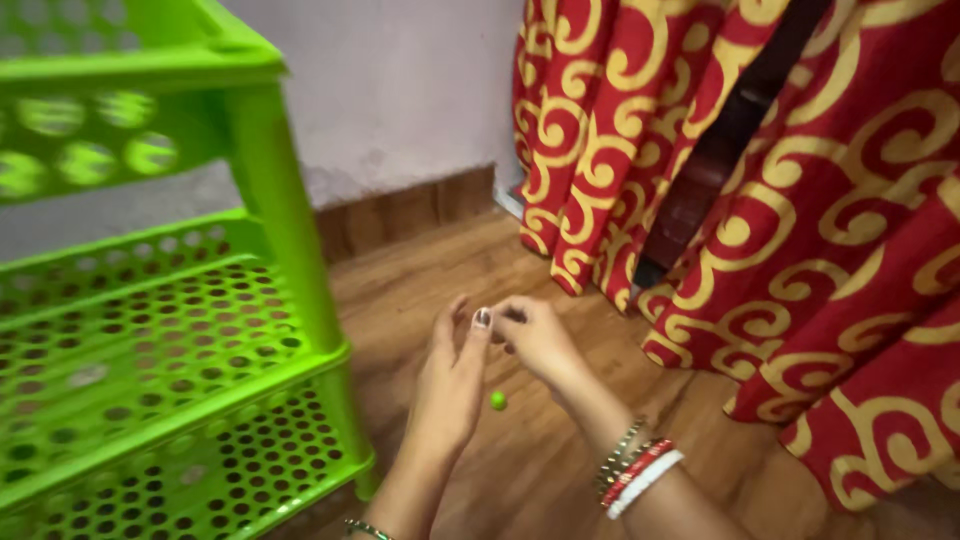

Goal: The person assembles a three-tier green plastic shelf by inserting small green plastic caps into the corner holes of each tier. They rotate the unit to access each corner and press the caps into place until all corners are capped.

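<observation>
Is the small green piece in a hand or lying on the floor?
On the floor: the small green piece lies on the wooden floor between the forearms, below the left hand and right hand, touching neither.

No packages, labels, signs or screens in my view here. Nothing printed, boxed or lit shows anywhere in front of me.
</observation>
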